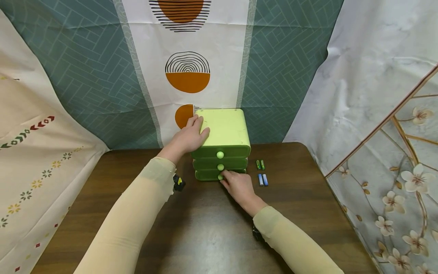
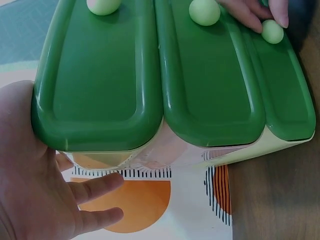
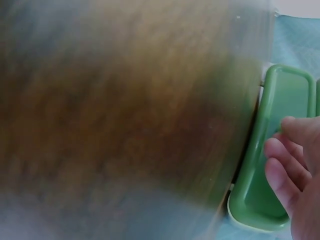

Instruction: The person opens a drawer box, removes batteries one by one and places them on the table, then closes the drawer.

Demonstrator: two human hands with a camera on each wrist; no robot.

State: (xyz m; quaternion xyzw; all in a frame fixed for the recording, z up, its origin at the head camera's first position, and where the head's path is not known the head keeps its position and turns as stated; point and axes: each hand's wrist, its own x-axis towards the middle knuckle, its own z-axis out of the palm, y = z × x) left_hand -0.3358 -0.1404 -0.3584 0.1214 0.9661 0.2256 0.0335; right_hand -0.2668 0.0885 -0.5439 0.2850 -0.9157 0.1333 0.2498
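Observation:
A small green drawer cabinet (image 1: 226, 127) with a pale lime top and three dark green drawers stands at the back of the table. My left hand (image 1: 191, 135) rests on its top left edge, fingers spread along the side in the left wrist view. With fingertips and thumb, my right hand (image 1: 239, 186) pinches the round lime knob (image 2: 272, 32) of the bottom drawer (image 3: 260, 200). The middle knob (image 2: 204, 12) and top knob (image 1: 220, 155) are untouched. All three drawer fronts sit in a stack, the top one jutting furthest in the head view.
Right of the cabinet lie two green batteries (image 1: 260, 164) and, nearer me, two blue-and-white batteries (image 1: 263, 180). The dark wooden table (image 1: 205, 236) ends at a patterned cloth (image 1: 99, 76) behind. Floral cloth (image 1: 386, 182) hangs along the right side.

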